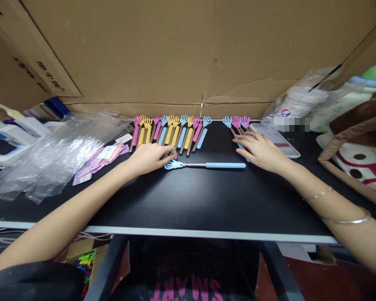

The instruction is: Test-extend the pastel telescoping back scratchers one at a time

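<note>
A blue extendable back scratcher [225, 165] lies crosswise on the black table, its claw head to the left and its metal rod partly drawn out. My left hand [153, 158] rests just above that claw head. Its fingers are bent and drawn together beside the row of back scratchers; whatever they may hold is hidden. My right hand [260, 150] lies palm down with fingers stretched and slightly apart. It covers the lower parts of a small group of blue, pink and purple back scratchers [236, 122] at the right.
Several pink, yellow and blue back scratchers [184, 133] form a row at the back. Clear plastic bags [59, 146] and printed cards [102, 158] lie left. A tablet-like device [288, 146], a lidded cup [303, 102] and a brown-trimmed bag [360, 138] stand right. Cardboard [144, 50] walls the back.
</note>
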Motion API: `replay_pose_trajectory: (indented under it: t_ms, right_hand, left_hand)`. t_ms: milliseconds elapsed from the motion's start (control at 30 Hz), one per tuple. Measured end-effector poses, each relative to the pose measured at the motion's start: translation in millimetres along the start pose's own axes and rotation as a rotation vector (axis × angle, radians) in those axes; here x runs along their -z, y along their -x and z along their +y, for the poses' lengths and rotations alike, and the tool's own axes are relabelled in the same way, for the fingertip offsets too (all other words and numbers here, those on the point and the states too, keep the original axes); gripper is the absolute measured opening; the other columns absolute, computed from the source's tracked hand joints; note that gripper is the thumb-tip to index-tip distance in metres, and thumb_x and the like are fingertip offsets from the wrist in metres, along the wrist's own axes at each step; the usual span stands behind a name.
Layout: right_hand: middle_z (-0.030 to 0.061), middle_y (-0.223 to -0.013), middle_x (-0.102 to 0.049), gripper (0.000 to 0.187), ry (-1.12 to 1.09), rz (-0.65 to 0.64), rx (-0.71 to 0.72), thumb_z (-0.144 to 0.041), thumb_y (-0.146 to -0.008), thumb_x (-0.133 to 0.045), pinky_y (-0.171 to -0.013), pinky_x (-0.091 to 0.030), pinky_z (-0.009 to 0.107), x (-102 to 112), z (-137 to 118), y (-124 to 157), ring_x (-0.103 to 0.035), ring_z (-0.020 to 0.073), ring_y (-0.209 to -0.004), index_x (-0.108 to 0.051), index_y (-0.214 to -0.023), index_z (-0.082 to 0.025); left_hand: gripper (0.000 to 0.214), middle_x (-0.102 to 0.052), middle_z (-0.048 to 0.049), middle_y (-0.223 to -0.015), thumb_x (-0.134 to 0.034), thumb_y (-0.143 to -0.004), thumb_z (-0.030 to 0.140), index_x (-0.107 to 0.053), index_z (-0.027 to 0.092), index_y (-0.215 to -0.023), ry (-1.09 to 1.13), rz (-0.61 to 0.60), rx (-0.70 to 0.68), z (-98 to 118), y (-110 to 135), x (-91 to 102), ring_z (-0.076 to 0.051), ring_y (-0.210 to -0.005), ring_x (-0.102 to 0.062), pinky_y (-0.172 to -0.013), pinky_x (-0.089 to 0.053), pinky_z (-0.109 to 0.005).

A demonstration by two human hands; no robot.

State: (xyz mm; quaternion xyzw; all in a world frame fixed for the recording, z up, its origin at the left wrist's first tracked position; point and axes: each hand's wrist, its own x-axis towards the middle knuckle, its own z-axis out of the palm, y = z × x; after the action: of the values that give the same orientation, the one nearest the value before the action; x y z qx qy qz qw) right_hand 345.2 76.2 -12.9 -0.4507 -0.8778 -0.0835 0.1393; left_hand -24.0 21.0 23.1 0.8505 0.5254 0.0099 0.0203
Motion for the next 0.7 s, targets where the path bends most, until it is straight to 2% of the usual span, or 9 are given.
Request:
replay_pose_trajectory:
  t_ms: [300,433,600,700]
  right_hand:
    - [0.0116,-0.135,-0.059,0.051,0.045,-0.017,0.01,-0.043,-0.097,-0.03,-0.105,-0.035,0.059,7.9,-12.5,1.4,-0.04,0.0346,-0.133,-0.061,-0.128,-0.017]
    - [0.0101,-0.13,-0.063,0.046,-0.024,0.008,0.061,-0.041,-0.097,-0.032,-0.105,-0.036,0.056,14.9,-24.1,0.3,-0.043,0.0322,-0.131,-0.061,-0.127,-0.021]
    - [0.0111,-0.112,-0.069,0.043,-0.126,-0.032,0.116,-0.043,-0.097,-0.034,-0.093,-0.045,0.044,28.3,-46.7,-0.8,-0.057,0.0266,-0.11,-0.066,-0.116,-0.021]
    - [0.0087,-0.102,-0.07,0.039,-0.163,-0.042,0.153,-0.043,-0.097,-0.036,-0.087,-0.045,0.04,34.8,-58.6,0.1,-0.06,0.0231,-0.098,-0.068,-0.108,-0.023]
  left_hand:
    - [0.03,-0.072,0.0015,-0.082,-0.036,-0.095,0.038,-0.062,0.028,-0.106,-0.007,-0.012,-0.008,2.1,1.0,1.4,-0.017,-0.071,-0.064,-0.055,-0.031,-0.022]
    - [0.03,-0.072,0.0012,-0.082,-0.035,-0.095,0.04,-0.061,0.029,-0.107,-0.015,-0.015,-0.01,0.8,0.8,0.5,-0.017,-0.071,-0.063,-0.056,-0.03,-0.022]
    - [0.031,-0.072,0.0007,-0.084,-0.034,-0.096,0.04,-0.06,0.029,-0.107,-0.009,-0.022,-0.012,0.9,0.6,1.6,-0.017,-0.07,-0.063,-0.056,-0.03,-0.023]
    - [0.031,-0.072,0.0007,-0.085,-0.034,-0.096,0.04,-0.06,0.029,-0.108,-0.01,-0.028,-0.011,1.3,0.8,2.1,-0.018,-0.071,-0.063,-0.057,-0.031,-0.023]
